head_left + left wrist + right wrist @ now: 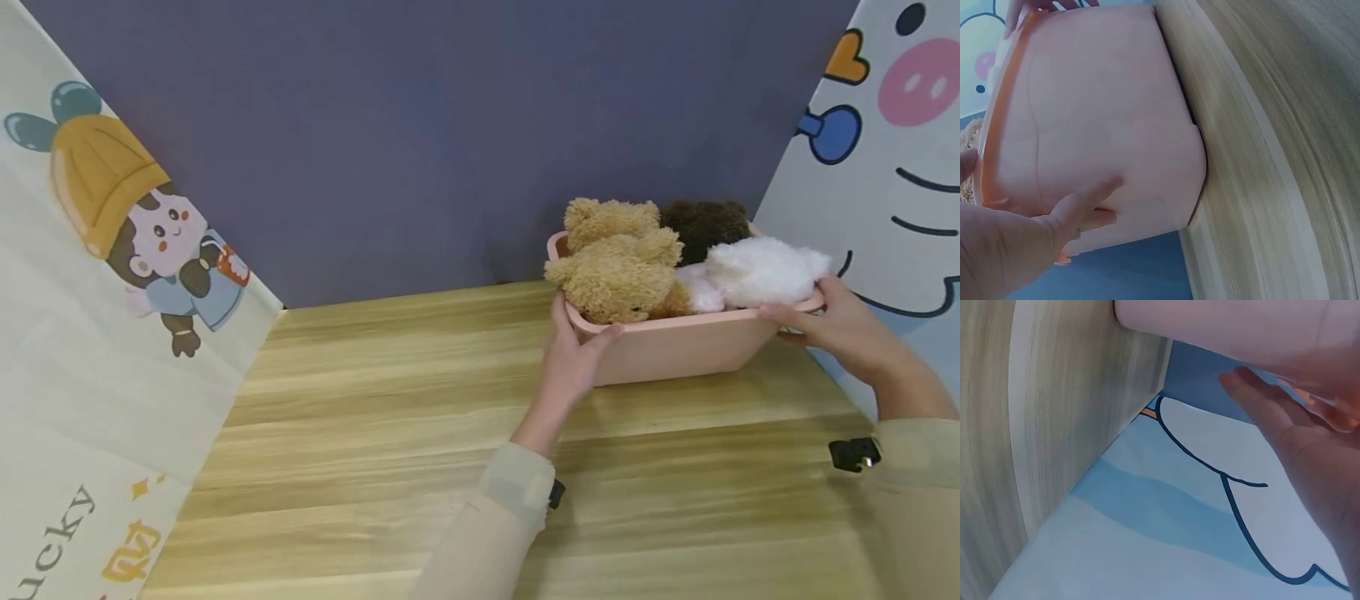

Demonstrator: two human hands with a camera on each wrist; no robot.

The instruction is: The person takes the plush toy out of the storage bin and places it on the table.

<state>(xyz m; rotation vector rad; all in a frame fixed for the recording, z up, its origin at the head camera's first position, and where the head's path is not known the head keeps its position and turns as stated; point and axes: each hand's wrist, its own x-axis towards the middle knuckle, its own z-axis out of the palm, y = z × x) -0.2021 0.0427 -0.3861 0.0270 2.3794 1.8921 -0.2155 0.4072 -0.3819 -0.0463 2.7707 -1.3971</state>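
Note:
A pink plastic bin (675, 346) stands toward the back right of the wooden table, full of plush toys. Two tan plush toys (618, 271) fill its left part, a dark brown plush (705, 227) is behind, and a white plush (768, 271) lies at the right. My left hand (573, 358) grips the bin's left front corner, thumb over the rim and fingers along the side wall (1085, 212). At the right end my right hand (847, 325) holds the rim, its thumb on the front edge; in the right wrist view its fingers (1254, 394) reach under the rim.
Behind the bin rises a dark grey-blue panel (375, 150). A printed panel with a cartoon child (165, 225) borders the left of the wooden table (337, 433); another with a pig-nosed figure (885, 183) stands close to the bin's right end.

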